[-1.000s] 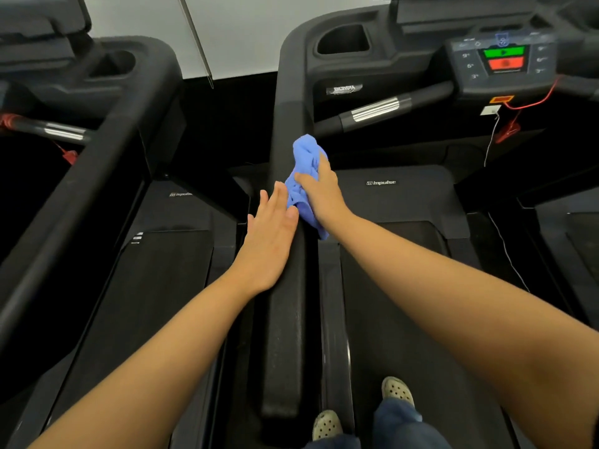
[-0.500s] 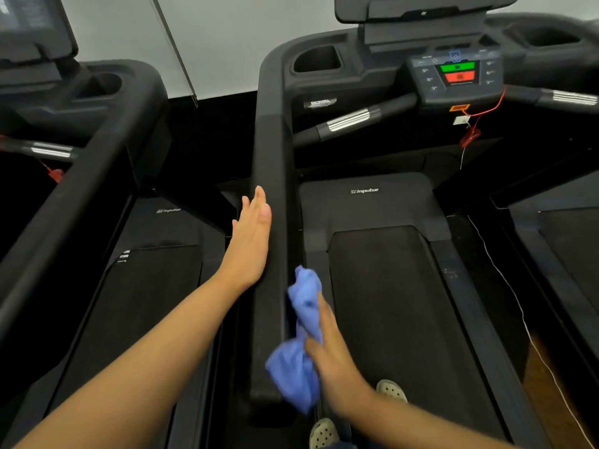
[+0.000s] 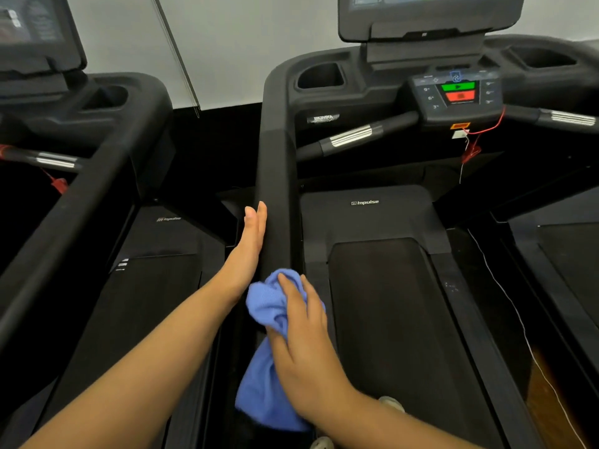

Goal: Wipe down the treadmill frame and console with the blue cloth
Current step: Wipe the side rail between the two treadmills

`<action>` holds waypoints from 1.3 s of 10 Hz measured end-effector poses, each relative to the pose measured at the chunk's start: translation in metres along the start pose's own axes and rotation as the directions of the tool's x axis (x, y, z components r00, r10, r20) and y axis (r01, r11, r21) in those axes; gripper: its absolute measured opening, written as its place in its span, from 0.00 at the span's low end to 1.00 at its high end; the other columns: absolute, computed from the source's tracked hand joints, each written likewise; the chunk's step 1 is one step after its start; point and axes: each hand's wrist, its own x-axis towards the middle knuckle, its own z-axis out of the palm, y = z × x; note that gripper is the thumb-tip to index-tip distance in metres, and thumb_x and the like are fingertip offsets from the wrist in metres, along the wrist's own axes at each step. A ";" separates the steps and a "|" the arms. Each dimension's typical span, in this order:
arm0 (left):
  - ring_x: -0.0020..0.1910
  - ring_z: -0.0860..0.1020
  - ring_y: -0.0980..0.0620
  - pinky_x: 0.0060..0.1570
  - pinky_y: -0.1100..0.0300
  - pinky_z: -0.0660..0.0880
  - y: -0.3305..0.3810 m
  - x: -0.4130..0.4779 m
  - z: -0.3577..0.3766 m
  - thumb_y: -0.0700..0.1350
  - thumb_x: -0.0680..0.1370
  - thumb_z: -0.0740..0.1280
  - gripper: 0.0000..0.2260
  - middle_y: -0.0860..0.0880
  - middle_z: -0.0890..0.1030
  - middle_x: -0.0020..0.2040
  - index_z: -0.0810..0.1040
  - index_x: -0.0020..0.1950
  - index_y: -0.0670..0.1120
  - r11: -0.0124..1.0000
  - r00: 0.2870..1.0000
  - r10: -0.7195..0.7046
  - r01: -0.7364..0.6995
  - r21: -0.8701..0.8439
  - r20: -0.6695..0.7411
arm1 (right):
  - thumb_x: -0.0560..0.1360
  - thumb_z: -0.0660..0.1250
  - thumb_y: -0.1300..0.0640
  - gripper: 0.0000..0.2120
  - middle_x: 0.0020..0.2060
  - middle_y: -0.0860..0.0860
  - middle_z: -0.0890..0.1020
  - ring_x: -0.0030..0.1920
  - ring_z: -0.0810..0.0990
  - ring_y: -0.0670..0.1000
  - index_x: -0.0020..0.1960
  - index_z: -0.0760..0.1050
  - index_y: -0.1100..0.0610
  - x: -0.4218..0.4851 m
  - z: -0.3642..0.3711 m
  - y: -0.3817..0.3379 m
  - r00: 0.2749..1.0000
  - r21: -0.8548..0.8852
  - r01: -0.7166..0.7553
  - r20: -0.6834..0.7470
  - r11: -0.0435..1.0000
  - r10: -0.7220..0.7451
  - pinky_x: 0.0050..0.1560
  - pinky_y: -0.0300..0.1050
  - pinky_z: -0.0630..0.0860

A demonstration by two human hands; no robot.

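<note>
- Reading what writing we can, we find "impulse" in white on the motor cover (image 3: pixel 364 202), at twelve o'clock from the running belt (image 3: pixel 389 319). The same word shows dimmer on the neighbouring treadmill (image 3: pixel 168 219) at nine o'clock.
- On the console (image 3: pixel 457 95), at one o'clock in our view, we make out 9, 6 and 3 to the left of a green arrow button set above a red one. The badge below the cup holder (image 3: pixel 321 76) is too blurred for us to read.
- We see the blue cloth (image 3: pixel 269 377) bunched against the side rail (image 3: pixel 275 163) at six o'clock, its tail hanging down.
- The right hand (image 3: pixel 304 345) has its grip closed over the bunch, with the fingers curled across the top and the thumb tucked into the fabric.
- The left hand (image 3: pixel 251 247) lies flat on the rail's outer face, at eleven o'clock from the cloth. Its fingers are straight and together, holding nothing.
- Around these we note a handlebar (image 3: pixel 351 136) with a silver plate and a red cord (image 3: pixel 471 153) dangling under the console. A white cable (image 3: pixel 505 296) trails at three o'clock, and a pale shoe (image 3: pixel 392 404) is partly hidden by the right forearm.
</note>
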 end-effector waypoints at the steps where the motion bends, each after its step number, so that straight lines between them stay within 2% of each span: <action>1: 0.63 0.52 0.70 0.59 0.73 0.50 0.007 -0.003 -0.001 0.62 0.80 0.44 0.25 0.66 0.54 0.65 0.53 0.76 0.57 0.995 0.999 -0.033 0.032 -0.094 -0.003 | 0.81 0.57 0.56 0.29 0.76 0.45 0.48 0.75 0.52 0.47 0.76 0.47 0.42 0.030 -0.006 -0.003 1.000 0.016 -0.019 -0.022 1.000 0.019 0.70 0.34 0.55; 2: 0.73 0.44 0.63 0.71 0.61 0.37 -0.004 0.002 0.000 0.74 0.73 0.42 0.35 0.63 0.49 0.75 0.51 0.76 0.61 0.999 0.999 -0.047 0.047 0.003 0.003 | 0.81 0.55 0.55 0.28 0.77 0.50 0.48 0.77 0.45 0.52 0.76 0.46 0.45 0.062 -0.012 -0.002 0.998 -0.058 -0.035 -0.050 0.998 0.032 0.75 0.56 0.41; 3: 0.75 0.38 0.61 0.72 0.53 0.32 -0.014 0.005 0.007 0.72 0.72 0.40 0.35 0.64 0.47 0.75 0.48 0.77 0.59 0.987 0.999 0.024 -0.016 0.160 -0.045 | 0.81 0.52 0.55 0.28 0.77 0.51 0.42 0.75 0.35 0.51 0.77 0.43 0.47 0.091 -0.019 0.001 0.998 -0.061 -0.040 -0.041 0.997 0.037 0.72 0.53 0.33; 4: 0.73 0.37 0.64 0.73 0.56 0.34 -0.014 0.003 0.010 0.64 0.75 0.40 0.31 0.68 0.47 0.72 0.47 0.77 0.57 0.974 0.993 0.092 -0.075 0.214 -0.071 | 0.81 0.54 0.54 0.27 0.77 0.49 0.47 0.76 0.39 0.47 0.77 0.47 0.48 0.107 -0.019 0.005 1.000 0.126 -0.012 -0.019 0.992 0.015 0.76 0.49 0.45; 5: 0.73 0.40 0.66 0.75 0.54 0.39 -0.010 0.006 0.008 0.63 0.75 0.41 0.30 0.69 0.48 0.68 0.49 0.77 0.57 0.988 0.994 0.042 -0.025 0.154 -0.104 | 0.81 0.54 0.48 0.21 0.69 0.51 0.67 0.70 0.66 0.48 0.72 0.60 0.52 0.125 -0.020 0.013 0.997 0.185 0.034 -0.074 0.982 -0.021 0.68 0.42 0.66; 6: 0.72 0.43 0.67 0.75 0.55 0.41 -0.007 0.003 0.010 0.64 0.76 0.43 0.28 0.72 0.46 0.63 0.49 0.76 0.60 0.995 0.994 0.012 -0.001 0.097 -0.106 | 0.82 0.52 0.48 0.18 0.55 0.50 0.76 0.50 0.76 0.42 0.66 0.66 0.57 0.150 -0.034 0.014 0.990 0.248 -0.100 -0.068 0.964 0.120 0.47 0.28 0.70; 7: 0.72 0.44 0.68 0.72 0.60 0.43 -0.006 0.001 0.011 0.65 0.74 0.42 0.28 0.81 0.45 0.55 0.49 0.75 0.63 0.995 0.993 0.011 0.000 0.098 -0.118 | 0.82 0.50 0.46 0.21 0.54 0.51 0.76 0.51 0.75 0.48 0.68 0.63 0.57 0.177 -0.042 0.023 0.973 0.297 -0.213 -0.020 0.931 0.229 0.49 0.38 0.67; 8: 0.70 0.41 0.73 0.68 0.67 0.43 -0.008 0.003 0.010 0.65 0.74 0.42 0.29 0.81 0.46 0.62 0.49 0.75 0.62 0.984 0.993 0.046 -0.027 0.175 -0.110 | 0.82 0.49 0.47 0.18 0.50 0.50 0.74 0.52 0.73 0.49 0.67 0.65 0.54 0.212 -0.045 0.032 0.971 0.355 -0.218 -0.010 0.909 0.237 0.53 0.41 0.67; 9: 0.71 0.39 0.72 0.73 0.64 0.42 -0.011 0.006 0.011 0.62 0.77 0.44 0.27 0.71 0.45 0.73 0.47 0.76 0.60 0.942 0.991 0.089 -0.052 0.332 -0.097 | 0.82 0.50 0.51 0.12 0.44 0.47 0.72 0.50 0.72 0.48 0.60 0.66 0.54 0.256 -0.051 0.037 0.976 0.385 -0.183 -0.043 0.905 0.216 0.55 0.43 0.67; 10: 0.73 0.37 0.68 0.75 0.56 0.41 -0.018 0.009 0.010 0.63 0.77 0.46 0.26 0.70 0.42 0.74 0.45 0.74 0.62 0.871 0.991 0.104 -0.047 0.488 -0.090 | 0.81 0.50 0.57 0.08 0.37 0.44 0.66 0.38 0.67 0.43 0.45 0.65 0.49 0.292 -0.057 0.039 0.978 0.433 -0.162 -0.049 0.887 0.203 0.46 0.39 0.66; 11: 0.72 0.36 0.69 0.75 0.54 0.43 -0.023 0.009 0.010 0.67 0.76 0.47 0.26 0.74 0.41 0.71 0.46 0.73 0.65 0.851 0.987 0.125 -0.055 0.522 -0.101 | 0.80 0.53 0.56 0.06 0.38 0.45 0.68 0.39 0.68 0.43 0.46 0.65 0.49 0.324 -0.060 0.040 0.981 0.471 -0.133 -0.063 0.872 0.184 0.48 0.40 0.66; 12: 0.72 0.36 0.70 0.74 0.56 0.42 -0.022 0.012 0.011 0.67 0.74 0.44 0.28 0.76 0.41 0.70 0.47 0.74 0.65 0.845 0.983 0.144 -0.061 0.532 -0.117 | 0.80 0.55 0.54 0.06 0.37 0.47 0.70 0.39 0.71 0.45 0.51 0.65 0.57 0.341 -0.061 0.048 0.971 0.528 -0.147 -0.083 0.837 0.224 0.43 0.40 0.69; 13: 0.72 0.36 0.70 0.73 0.58 0.41 -0.020 0.014 0.012 0.67 0.74 0.43 0.27 0.76 0.41 0.71 0.47 0.73 0.65 0.828 0.982 0.147 -0.055 0.559 -0.122 | 0.80 0.55 0.55 0.09 0.33 0.43 0.66 0.32 0.66 0.43 0.41 0.63 0.48 0.334 -0.055 0.054 0.976 0.478 -0.139 -0.081 0.868 0.200 0.36 0.38 0.65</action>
